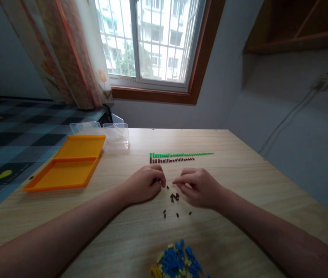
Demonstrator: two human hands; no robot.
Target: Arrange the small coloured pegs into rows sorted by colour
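An open orange case (65, 168) lies beside clear boxes (114, 135) near the window (152, 38).

The left hand (144, 184) is curled over, fingers (158, 180) tucked in, so whatever sits under them is hidden. The right hand (199, 186) pinches its fingertips (175, 180) together, and anything between them is too small to tell. The dark loose bricks (174, 197) are mere specks, shapes unreadable. Down low, the blue and yellow pile (178, 264) runs off the bottom edge. Both forearms are cut off there too. The clear boxes (114, 133) blur into each other, contents unclear.
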